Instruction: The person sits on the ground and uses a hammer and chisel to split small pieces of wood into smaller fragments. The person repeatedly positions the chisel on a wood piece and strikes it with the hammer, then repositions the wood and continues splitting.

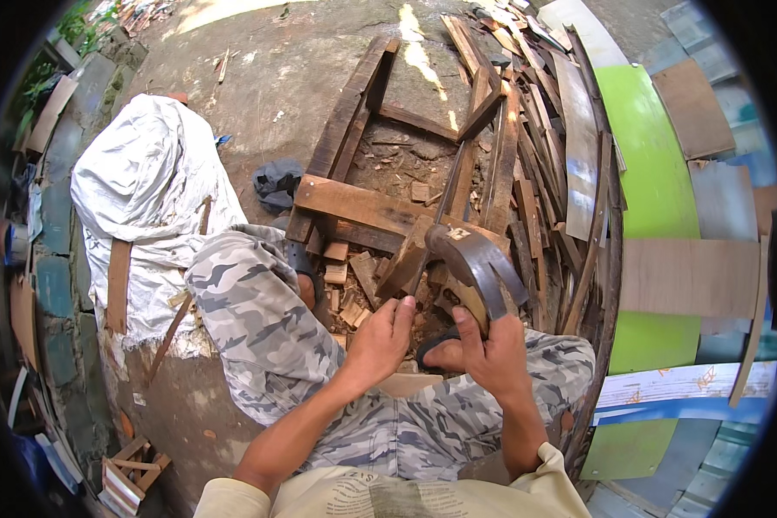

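Observation:
My right hand [495, 352] is closed around the wooden handle of a claw hammer [483, 266]. Its dark, worn metal head stands above the fist, close to a wooden frame. My left hand [378, 344] is closed with the thumb upward, on the lower end of a long thin dark metal bar [445, 200]. This bar slants up and away across the frame. The wooden frame [358, 204], of rough brown boards, lies before me with a crosspiece at its near end. A short wood block [407, 256] leans against that crosspiece, just beyond my left hand.
Offcuts and chips [352, 312] litter the ground between my legs. A long pile of wood strips [540, 186] runs along the right, beside green and brown sheets [652, 164]. At left lies a white cloth-like heap [160, 186]; a dark crumpled bag [277, 184] rests near the frame.

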{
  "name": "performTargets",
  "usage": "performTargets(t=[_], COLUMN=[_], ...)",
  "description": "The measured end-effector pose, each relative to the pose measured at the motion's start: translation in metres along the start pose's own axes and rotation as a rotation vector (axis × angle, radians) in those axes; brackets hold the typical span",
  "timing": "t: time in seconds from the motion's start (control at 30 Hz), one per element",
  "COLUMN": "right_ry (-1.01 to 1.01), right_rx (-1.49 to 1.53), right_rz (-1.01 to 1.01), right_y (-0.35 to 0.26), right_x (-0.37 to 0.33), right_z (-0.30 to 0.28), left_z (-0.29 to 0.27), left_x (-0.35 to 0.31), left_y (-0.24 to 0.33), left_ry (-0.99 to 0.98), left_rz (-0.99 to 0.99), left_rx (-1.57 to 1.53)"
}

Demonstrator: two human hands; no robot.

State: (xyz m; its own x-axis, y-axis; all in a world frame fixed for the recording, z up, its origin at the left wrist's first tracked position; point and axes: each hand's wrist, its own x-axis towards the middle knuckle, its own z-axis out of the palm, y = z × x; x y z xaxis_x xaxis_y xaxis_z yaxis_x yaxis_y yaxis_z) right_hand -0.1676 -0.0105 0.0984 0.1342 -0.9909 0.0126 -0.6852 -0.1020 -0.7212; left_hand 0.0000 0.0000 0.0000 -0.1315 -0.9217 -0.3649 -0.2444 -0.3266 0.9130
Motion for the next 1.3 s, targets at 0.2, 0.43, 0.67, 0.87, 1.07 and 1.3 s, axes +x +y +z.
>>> performTargets(t=[0.2, 0.43, 0.67, 0.87, 1.07, 1.3], right_ry=[0.191, 0.035, 0.352, 0.009, 0.267, 0.270], right_rx=[-0.010, 0.121, -0.285, 0.111, 0.553, 0.133], right_rz=[-0.193, 0.038, -0.448, 0.093, -0.038, -0.005], right_y=[0.019, 0.000, 0.055, 0.002, -0.022, 0.039], right_x=[-0.002, 0.002, 0.004, 0.012, 0.000, 0.004], right_z=[0.025, 0.002, 0.024, -0.008, -0.011, 0.011], left_z=[-0.008, -0.004, 0.000, -0.002, 0.002, -0.008], left_x=[0.005, 0.004, 0.003, 0.004, 0.004, 0.009], left_y=[-0.002, -0.003, 0.005, 0.001, -0.004, 0.001], left_ry=[0.008, 0.054, 0.001, 0.032, 0.016, -0.074], left_rz=[0.004, 0.056, -0.005, -0.029, -0.013, -0.097], left_rx=[0.024, 0.049, 0.002, 0.006, -0.025, -0.126])
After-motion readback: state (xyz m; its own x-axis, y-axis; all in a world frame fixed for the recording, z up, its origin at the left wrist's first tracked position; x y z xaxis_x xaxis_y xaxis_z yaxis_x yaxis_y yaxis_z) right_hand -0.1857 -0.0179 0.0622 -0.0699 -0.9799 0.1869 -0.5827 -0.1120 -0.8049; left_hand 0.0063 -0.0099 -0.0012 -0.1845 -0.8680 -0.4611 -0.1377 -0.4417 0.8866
